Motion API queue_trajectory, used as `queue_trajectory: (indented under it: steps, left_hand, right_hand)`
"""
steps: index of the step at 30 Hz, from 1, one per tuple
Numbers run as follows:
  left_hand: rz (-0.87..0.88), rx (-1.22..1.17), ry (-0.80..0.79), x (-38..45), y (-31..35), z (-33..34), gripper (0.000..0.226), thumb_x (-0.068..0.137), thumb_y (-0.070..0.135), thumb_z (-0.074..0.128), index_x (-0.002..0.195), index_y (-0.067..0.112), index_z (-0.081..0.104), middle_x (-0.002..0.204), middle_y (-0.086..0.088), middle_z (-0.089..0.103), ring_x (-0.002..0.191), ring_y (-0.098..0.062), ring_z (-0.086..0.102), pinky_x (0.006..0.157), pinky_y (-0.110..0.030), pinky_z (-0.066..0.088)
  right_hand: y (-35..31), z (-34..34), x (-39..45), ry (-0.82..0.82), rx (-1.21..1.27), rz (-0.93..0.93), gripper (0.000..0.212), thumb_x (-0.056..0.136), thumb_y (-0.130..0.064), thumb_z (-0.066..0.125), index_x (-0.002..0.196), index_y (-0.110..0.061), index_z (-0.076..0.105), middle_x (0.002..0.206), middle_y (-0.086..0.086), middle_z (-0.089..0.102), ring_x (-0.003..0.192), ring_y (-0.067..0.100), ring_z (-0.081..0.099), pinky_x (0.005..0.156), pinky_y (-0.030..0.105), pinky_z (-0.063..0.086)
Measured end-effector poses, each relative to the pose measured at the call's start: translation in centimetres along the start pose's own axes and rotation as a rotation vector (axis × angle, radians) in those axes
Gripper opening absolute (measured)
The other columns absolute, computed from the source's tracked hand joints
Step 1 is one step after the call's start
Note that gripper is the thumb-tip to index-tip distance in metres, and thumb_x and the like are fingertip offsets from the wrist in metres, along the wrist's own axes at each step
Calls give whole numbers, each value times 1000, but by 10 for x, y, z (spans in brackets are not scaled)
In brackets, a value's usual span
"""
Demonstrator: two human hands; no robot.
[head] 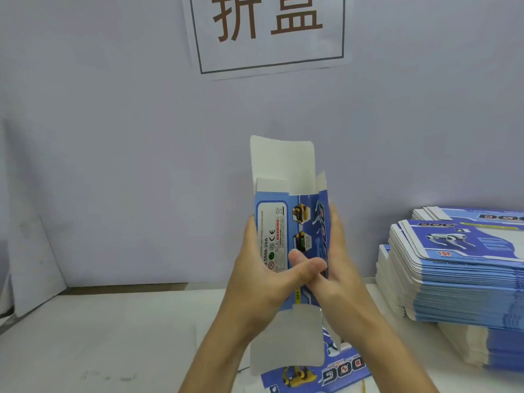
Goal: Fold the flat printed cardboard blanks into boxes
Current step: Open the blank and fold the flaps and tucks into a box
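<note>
Blue printed cardboard blank (pixel 286 236) held upright above the white bench (pixel 113 336); gripped by left hand (pixel 266 268) and right hand (pixel 337 268); tall stack of flat blue blanks (pixel 453 268) resting at right.

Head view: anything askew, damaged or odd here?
Nothing looks damaged. The stack of flat blanks at right is slightly fanned, not squared. Both hands, left hand and right hand, hold one blank upright, flaps unfolded.

A white paper sign (pixel 268 32) with big brown Chinese letters hangs on the pale wall (pixel 113 137). Below is a white table (pixel 99 336), maybe with some smudges.
</note>
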State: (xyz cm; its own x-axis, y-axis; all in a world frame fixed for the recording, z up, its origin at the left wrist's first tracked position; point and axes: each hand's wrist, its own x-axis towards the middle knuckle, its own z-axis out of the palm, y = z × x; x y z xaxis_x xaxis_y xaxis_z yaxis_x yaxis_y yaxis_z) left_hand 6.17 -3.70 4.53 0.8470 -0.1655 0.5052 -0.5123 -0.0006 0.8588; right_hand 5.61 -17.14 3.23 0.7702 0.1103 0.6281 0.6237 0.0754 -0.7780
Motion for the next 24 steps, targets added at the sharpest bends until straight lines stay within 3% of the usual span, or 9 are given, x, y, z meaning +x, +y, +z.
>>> queue_trajectory:
  steps: [2,5,6,8,12,15,20,24]
  left_hand:
    - [-3,3,33,1,1,3,84,65,46,90,135,34,46,116,11,70,110,-9,67,78,-21,58]
    - [-29,48,218,2,0,-3,82,63,56,82,133,36,46,112,16,69,103,-1,67,75,-22,60]
    - [-46,70,305,3,-1,-8,77,61,59,78,129,37,49,109,15,70,98,-1,69,73,-24,60]
    - [-73,55,411,4,-4,-20,62,62,59,73,116,37,54,102,11,72,87,-2,72,64,-24,59]
    - [-96,-7,371,6,-4,-31,52,65,55,71,109,33,56,97,5,74,80,-8,74,54,-19,55]
    - [-75,6,347,4,-5,-28,57,62,54,74,112,33,54,101,5,74,86,-12,74,59,-23,59]
    - [-46,58,341,4,-7,-25,68,58,55,75,118,34,51,101,11,69,88,-5,71,58,-19,57]
    - [-30,62,347,4,-8,-27,70,53,54,80,113,38,50,95,16,69,86,2,69,57,-14,54]
  right_hand:
    - [-1,0,0,-7,64,7,71,97,-27,56,152,-52,19,139,-10,58,127,15,60,97,40,56]
    - [-8,-11,-1,58,72,-16,45,102,-30,52,142,-44,41,125,-24,65,117,-2,63,83,17,57]
    - [-10,-16,0,108,50,-15,38,98,-33,52,134,-46,50,120,-24,68,112,-1,65,80,16,57]
    - [-13,-25,1,153,46,25,29,92,-39,52,115,-51,64,113,-13,74,105,11,72,76,27,62]
    - [-16,-30,-2,144,127,135,22,87,-42,53,92,-50,73,102,-4,78,91,17,76,58,25,60]
    - [-15,-29,-2,144,128,166,18,83,-44,56,88,-50,73,101,-5,78,90,17,76,60,23,59]
    - [-14,-28,-3,136,132,153,22,80,-43,61,100,-40,69,103,-4,78,93,18,76,63,26,61]
    - [-18,-25,-3,133,127,156,17,80,-43,59,89,-49,72,97,-9,78,91,14,76,60,22,59]
